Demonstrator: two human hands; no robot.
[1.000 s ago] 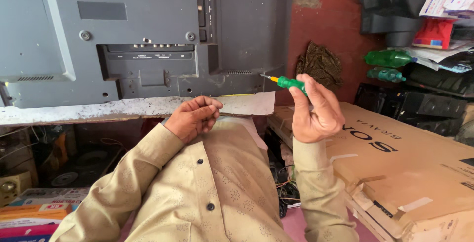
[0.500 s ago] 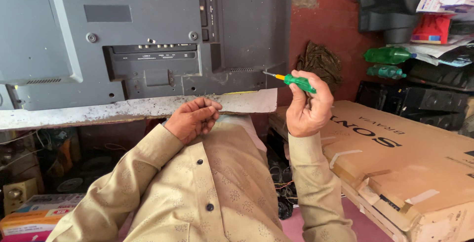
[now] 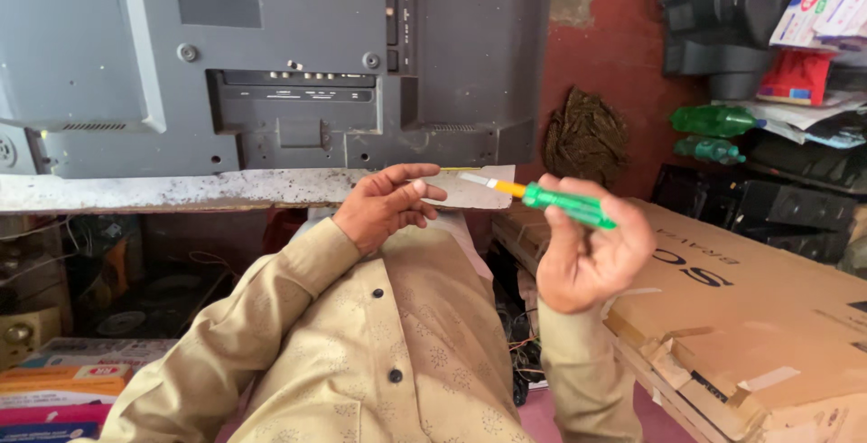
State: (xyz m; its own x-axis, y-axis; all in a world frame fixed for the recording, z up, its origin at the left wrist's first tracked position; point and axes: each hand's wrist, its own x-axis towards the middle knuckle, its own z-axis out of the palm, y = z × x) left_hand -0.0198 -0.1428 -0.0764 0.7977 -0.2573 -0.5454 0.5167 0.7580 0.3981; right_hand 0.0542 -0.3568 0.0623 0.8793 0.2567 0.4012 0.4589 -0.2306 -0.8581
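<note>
We hold a green screwdriver (image 3: 564, 205) in our right hand (image 3: 587, 258), fingers pinching its handle, its orange collar and tip pointing left toward our left hand (image 3: 386, 206). The left hand is loosely curled and holds nothing, its fingertips touching the edge of the worn table (image 3: 163, 190). A grey television (image 3: 271, 55) stands back-out on the table. A cardboard box (image 3: 759, 317) lies to our right, green bottles (image 3: 713, 122) on the shelf beyond.
</note>
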